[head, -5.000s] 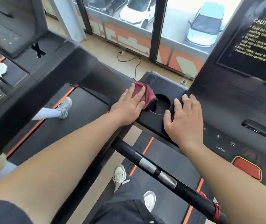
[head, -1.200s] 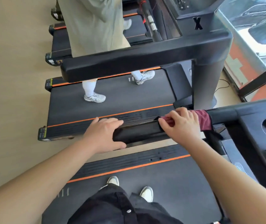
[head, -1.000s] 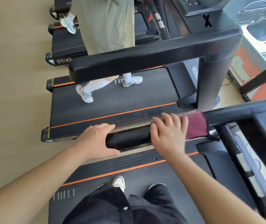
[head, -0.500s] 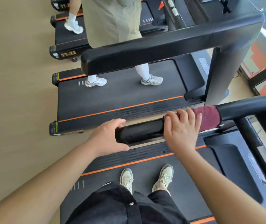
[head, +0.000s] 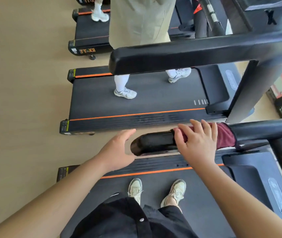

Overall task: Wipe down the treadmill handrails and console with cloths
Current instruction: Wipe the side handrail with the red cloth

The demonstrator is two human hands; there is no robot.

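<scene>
At six o'clock my shoes [head: 176, 191] stand on the belt [head: 205, 194] of my treadmill. Just past them, the handrail [head: 154, 142] comes in from three o'clock and ends near the middle of the view. My left hand [head: 118, 150] is on the nine o'clock side of that end, with the fingers straight and loosely spread and the thumb low. It holds nothing, and I cannot tell whether the palm touches the end cap.

My right hand [head: 197, 143] lies on top of the handrail, on the three o'clock side of its bare end. Its fingers are straight and fanned, pressing the cloth [head: 224, 136] flat rather than pinching it. The maroon cloth is draped over the handrail and sticks out from under my hand toward three o'clock.

Toward twelve lies the next treadmill [head: 136, 103], where another person's sneakers [head: 125, 93] stand. Its thick far rail [head: 188, 55] crosses above them. A third treadmill [head: 88, 31] sits at eleven o'clock on the tan floor [head: 16, 83].
</scene>
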